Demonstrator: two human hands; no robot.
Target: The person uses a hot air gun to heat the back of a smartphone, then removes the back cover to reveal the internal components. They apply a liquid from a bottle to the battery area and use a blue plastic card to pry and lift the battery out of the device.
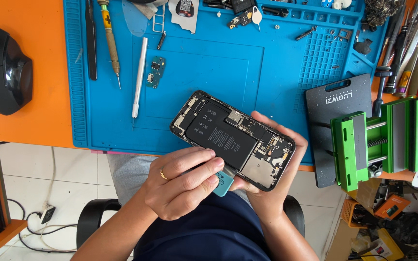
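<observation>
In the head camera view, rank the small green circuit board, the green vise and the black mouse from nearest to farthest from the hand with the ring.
From the ringed left hand:
1. Small green circuit board, up on the blue mat, slightly left of the hand.
2. Green vise, off to the right on its black base.
3. Black mouse, far left on the orange table.

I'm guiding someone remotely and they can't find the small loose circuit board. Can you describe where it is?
Start at the blue work mat on the orange table. On its left part lie a yellow-handled screwdriver and a white pen-shaped tool. The small circuit board lies just right of that white tool: a flat green piece, unlike the long, thin tools beside it.
</observation>
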